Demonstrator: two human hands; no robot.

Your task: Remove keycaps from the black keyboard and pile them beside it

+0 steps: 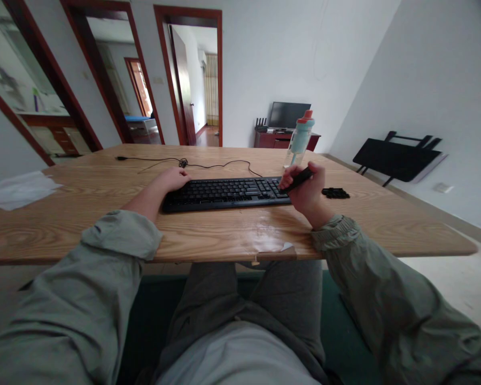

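Observation:
A black keyboard (228, 193) lies on the wooden table (208, 230) in front of me. My left hand (172, 179) rests on the keyboard's left end, fingers curled over its edge. My right hand (307, 190) is closed around a slim black tool (295, 181), held like a pen, with its tip over the keys at the keyboard's right end. A small heap of black keycaps (335, 193) lies just to the right of that hand.
A pale blue bottle with a red cap (300, 139) stands behind the keyboard's right end. A black cable (192, 163) runs across the far table. White paper (18, 188) lies at the left edge. A folded black table (396, 158) leans on the right wall.

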